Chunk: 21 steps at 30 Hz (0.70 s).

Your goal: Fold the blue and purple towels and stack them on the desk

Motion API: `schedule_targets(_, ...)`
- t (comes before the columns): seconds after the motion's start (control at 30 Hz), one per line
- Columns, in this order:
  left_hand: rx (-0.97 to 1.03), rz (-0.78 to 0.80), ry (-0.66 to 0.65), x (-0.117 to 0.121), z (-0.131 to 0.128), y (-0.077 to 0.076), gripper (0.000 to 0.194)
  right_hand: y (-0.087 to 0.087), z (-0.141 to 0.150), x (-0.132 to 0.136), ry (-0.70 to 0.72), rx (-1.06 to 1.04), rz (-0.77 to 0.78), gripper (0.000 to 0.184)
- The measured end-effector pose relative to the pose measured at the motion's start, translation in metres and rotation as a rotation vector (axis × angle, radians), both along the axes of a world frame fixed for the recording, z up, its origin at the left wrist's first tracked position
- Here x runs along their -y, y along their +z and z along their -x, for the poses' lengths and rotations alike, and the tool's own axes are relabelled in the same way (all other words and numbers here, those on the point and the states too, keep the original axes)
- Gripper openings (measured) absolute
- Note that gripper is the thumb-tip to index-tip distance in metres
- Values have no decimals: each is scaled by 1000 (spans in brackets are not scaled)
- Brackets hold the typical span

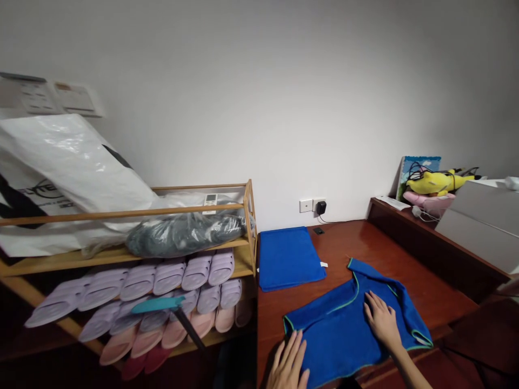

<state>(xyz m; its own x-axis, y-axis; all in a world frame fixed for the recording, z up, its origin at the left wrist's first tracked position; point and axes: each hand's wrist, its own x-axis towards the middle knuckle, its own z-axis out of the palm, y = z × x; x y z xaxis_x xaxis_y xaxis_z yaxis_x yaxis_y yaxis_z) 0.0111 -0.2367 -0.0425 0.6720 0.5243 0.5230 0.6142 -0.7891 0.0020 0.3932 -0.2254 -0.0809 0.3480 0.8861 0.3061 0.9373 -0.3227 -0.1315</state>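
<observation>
A blue towel with green trim (pixel 344 329) lies partly folded and rumpled on the dark red wooden table (pixel 336 248). My left hand (pixel 288 364) rests flat on the towel's near left edge, fingers stretched out. My right hand (pixel 381 320) lies flat on the middle of the towel, fingers spread. Neither hand holds anything. A second blue towel (pixel 287 256), folded into a neat rectangle, lies farther back on the table near the left edge.
A wooden rack (pixel 243 216) at left carries rows of lilac and pink slippers (pixel 170 275), a bagged dark bundle (pixel 186 232) and a white plastic bag (pixel 68 167). A wall socket with a plug (pixel 320 206) sits behind the table. A yellow plush toy (pixel 436 182) and grey boxes (pixel 482 221) stand at right.
</observation>
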Motion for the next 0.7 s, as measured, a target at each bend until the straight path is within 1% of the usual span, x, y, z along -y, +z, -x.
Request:
schedule_targets(0.03, -38, 7, -12, -3, -6, 10, 56, 1, 0, 0, -1, 2, 1, 53)
schedule_targets(0.1, -71, 59, 9, -8, -16, 25, 60, 3, 2, 1, 3, 9, 1, 53)
schedule_targets(0.17, -85, 137, 49, -14, -22, 32, 61, 5, 7, 2, 8, 21, -6, 53)
schedule_targets(0.27, -112, 262, 117, -32, -24, 30, 58, 6, 22, 7, 24, 32, -25, 53)
schedule_targets(0.37, -127, 339, 190, -53, -21, 27, 47, 8, 43, 16, 47, 6, -49, 53)
schedule_targets(0.43, -104, 371, 227, -65, -16, 29, 40, 13, 52, 21, 87, -44, -55, 51)
schedule_targets(0.47, -73, 396, 232, -69, -12, 31, 37, 16, 53, 23, 130, -86, -47, 50)
schedule_targets(0.53, 51, 508, 220, -75, -1, 35, 30, 26, 47, 24, 234, -205, 7, 46)
schedule_targets(0.6, 234, 693, 205, -81, 12, 39, 20, 37, 29, 18, 299, -312, 78, 47)
schedule_targets(0.63, 313, 779, 202, -84, 18, 40, 19, 41, 18, 13, 298, -343, 107, 47)
schedule_targets(0.7, 411, 890, 211, -93, 30, 43, 27, 46, -7, 2, 241, -352, 144, 45)
